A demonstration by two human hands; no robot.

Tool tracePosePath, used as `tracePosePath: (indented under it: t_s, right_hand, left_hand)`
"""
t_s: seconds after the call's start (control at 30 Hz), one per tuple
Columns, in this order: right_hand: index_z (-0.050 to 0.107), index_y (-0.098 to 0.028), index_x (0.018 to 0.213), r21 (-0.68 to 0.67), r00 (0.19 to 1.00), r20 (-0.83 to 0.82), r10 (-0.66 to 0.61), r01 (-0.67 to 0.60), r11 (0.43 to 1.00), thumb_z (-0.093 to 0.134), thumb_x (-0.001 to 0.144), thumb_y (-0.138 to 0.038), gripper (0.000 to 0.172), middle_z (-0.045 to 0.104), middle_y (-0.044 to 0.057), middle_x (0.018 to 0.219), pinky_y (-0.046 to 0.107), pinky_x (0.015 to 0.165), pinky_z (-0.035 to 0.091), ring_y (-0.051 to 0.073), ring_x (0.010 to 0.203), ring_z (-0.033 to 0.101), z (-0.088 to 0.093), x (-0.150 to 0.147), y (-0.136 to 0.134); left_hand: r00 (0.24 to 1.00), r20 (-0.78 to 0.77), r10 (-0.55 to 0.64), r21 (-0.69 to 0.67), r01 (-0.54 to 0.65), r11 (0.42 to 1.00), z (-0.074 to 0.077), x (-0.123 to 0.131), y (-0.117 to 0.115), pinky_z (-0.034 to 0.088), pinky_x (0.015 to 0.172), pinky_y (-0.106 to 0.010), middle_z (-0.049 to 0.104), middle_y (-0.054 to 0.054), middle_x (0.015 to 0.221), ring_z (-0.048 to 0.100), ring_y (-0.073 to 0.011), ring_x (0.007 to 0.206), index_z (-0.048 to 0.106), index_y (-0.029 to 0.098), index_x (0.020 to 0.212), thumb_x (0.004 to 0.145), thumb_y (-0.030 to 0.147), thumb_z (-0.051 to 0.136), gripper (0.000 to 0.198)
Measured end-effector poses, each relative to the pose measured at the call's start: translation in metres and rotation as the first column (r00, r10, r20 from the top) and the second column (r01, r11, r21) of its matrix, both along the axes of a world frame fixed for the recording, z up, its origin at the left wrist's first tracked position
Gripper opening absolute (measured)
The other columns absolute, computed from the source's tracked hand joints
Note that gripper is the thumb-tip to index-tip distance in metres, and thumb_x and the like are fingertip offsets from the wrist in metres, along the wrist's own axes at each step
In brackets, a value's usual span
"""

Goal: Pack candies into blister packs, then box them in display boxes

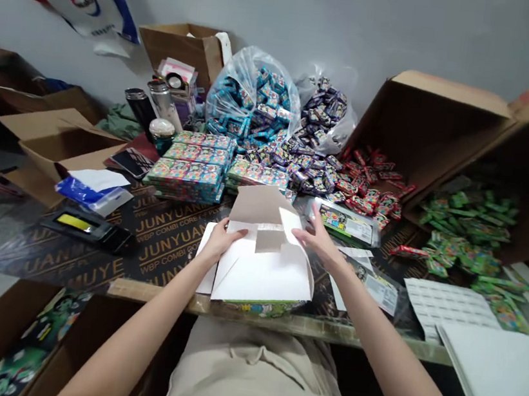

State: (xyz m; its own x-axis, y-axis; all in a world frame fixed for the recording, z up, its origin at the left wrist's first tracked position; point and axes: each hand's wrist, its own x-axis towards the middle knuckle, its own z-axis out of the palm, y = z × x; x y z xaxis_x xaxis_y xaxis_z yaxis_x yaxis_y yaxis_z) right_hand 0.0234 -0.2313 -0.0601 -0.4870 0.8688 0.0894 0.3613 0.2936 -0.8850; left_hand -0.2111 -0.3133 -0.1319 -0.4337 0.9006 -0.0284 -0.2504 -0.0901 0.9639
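A white cardboard box (264, 276) with a green printed side lies at the table's front edge, its flaps partly folded and a small opening near the middle. My left hand (225, 242) holds the box's left side, with the thumb on the white flap and the fingers hidden behind it. At the right side my right hand (316, 236) touches a flap with its thumb, the fingers spread apart. Just behind that hand is a clear-wrapped printed pack (349, 225).
Stacked small boxes (191, 165) stand behind left. Blue packets (262, 103) fill a clear bag; purple (310, 165), red (373, 183) and green packets (471, 219) spread rightward. White sheets (499, 378) lie front right. An open carton (67, 143) and black tape cutter (85, 228) are left.
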Motion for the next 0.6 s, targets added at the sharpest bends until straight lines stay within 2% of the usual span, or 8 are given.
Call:
tracePosePath:
  t_s: [0.07, 0.13, 0.2, 0.27, 0.37, 0.47, 0.5, 0.6]
  right_hand:
    - [0.0, -0.026, 0.14, 0.11, 0.999, 0.043, 0.033, -0.038, 0.993, 0.065, 0.065, -0.045, 0.102, 0.005, 0.008, 0.148, 0.043, 0.105, 0.022, 0.026, 0.133, 0.015, 0.003, -0.008, 0.006]
    - [-0.001, -0.021, 0.141, 0.174, 0.995, 0.068, 0.076, -0.087, 0.981, 0.067, 0.062, -0.039, 0.105, 0.003, 0.008, 0.148, 0.041, 0.107, 0.017, 0.025, 0.134, 0.01, -0.001, -0.013, 0.012]
    - [0.002, -0.017, 0.141, 0.209, 0.989, 0.064, 0.131, -0.142, 0.968, 0.067, 0.058, -0.03, 0.106, 0.011, 0.009, 0.146, 0.039, 0.108, 0.015, 0.024, 0.133, 0.016, -0.009, -0.017, 0.016]
    - [0.016, -0.016, 0.138, 0.23, 0.988, 0.022, 0.156, -0.157, 0.961, 0.065, 0.056, -0.023, 0.096, 0.027, 0.009, 0.141, 0.038, 0.107, 0.019, 0.024, 0.129, 0.026, -0.019, -0.018, 0.018]
    - [0.047, -0.016, 0.117, 0.15, 0.992, -0.086, 0.092, -0.078, 0.986, 0.057, 0.056, -0.023, 0.062, 0.051, 0.007, 0.123, 0.04, 0.099, 0.032, 0.026, 0.115, 0.045, -0.029, -0.018, 0.021]
    - [0.06, -0.016, 0.083, 0.092, 0.985, -0.173, -0.003, 0.019, 0.996, 0.049, 0.061, -0.029, 0.028, 0.061, 0.007, 0.106, 0.038, 0.091, 0.038, 0.025, 0.104, 0.053, -0.024, -0.015, 0.024]
    - [0.06, -0.016, 0.075, 0.098, 0.982, -0.187, -0.019, 0.038, 0.994, 0.045, 0.064, -0.033, 0.025, 0.062, 0.007, 0.104, 0.037, 0.091, 0.038, 0.025, 0.102, 0.053, -0.019, -0.015, 0.023]
    - [0.06, -0.017, 0.071, 0.079, 0.994, -0.114, 0.001, 0.008, 0.997, 0.034, 0.074, -0.047, 0.04, 0.064, 0.008, 0.099, 0.038, 0.088, 0.039, 0.026, 0.096, 0.056, 0.001, -0.012, 0.013]
  left_hand:
    - [0.999, -0.035, 0.011, 0.005, -0.01, 1.0, -0.005, 0.002, 0.0, 0.046, 0.077, -0.032, 0.067, -0.007, 0.087, 0.061, -0.0211, 0.081, 0.057, 0.014, 0.097, 0.054, 0.026, 0.075, 0.048]
    - [0.998, -0.056, 0.013, 0.025, -0.011, 1.0, -0.009, 0.003, 0.0, 0.045, 0.079, -0.032, 0.066, -0.008, 0.091, 0.06, -0.0214, 0.086, 0.055, 0.015, 0.102, 0.059, 0.027, 0.071, 0.048]
    - [0.997, -0.07, 0.015, 0.051, -0.011, 0.999, -0.01, 0.005, 0.0, 0.044, 0.081, -0.031, 0.063, -0.008, 0.101, 0.058, -0.0202, 0.092, 0.051, 0.017, 0.11, 0.062, 0.027, 0.068, 0.052]
    - [0.998, -0.064, 0.022, 0.088, -0.016, 0.996, -0.009, 0.006, 0.0, 0.043, 0.083, -0.028, 0.058, -0.007, 0.112, 0.056, -0.0184, 0.096, 0.046, 0.02, 0.117, 0.063, 0.025, 0.065, 0.058]
    - [0.999, 0.04, -0.016, 0.1, 0.012, 0.995, -0.009, 0.008, -0.002, 0.043, 0.076, -0.025, 0.055, -0.006, 0.115, 0.057, -0.0172, 0.09, 0.044, 0.021, 0.119, 0.062, 0.025, 0.063, 0.06]
    - [0.991, 0.107, -0.074, 0.064, 0.068, 0.996, -0.007, 0.011, -0.002, 0.043, 0.068, -0.024, 0.059, -0.004, 0.105, 0.057, -0.0164, 0.081, 0.051, 0.017, 0.107, 0.067, 0.036, 0.053, 0.044]
    - [0.991, 0.099, -0.094, 0.052, 0.089, 0.995, -0.004, 0.012, -0.003, 0.043, 0.068, -0.024, 0.06, -0.004, 0.1, 0.056, -0.0165, 0.081, 0.053, 0.016, 0.103, 0.07, 0.04, 0.049, 0.041]
    - [0.985, 0.034, -0.169, -0.013, 0.17, 0.985, 0.012, 0.013, -0.013, 0.043, 0.07, -0.027, 0.061, -0.003, 0.087, 0.055, -0.0178, 0.08, 0.058, 0.016, 0.092, 0.072, 0.045, 0.044, 0.038]
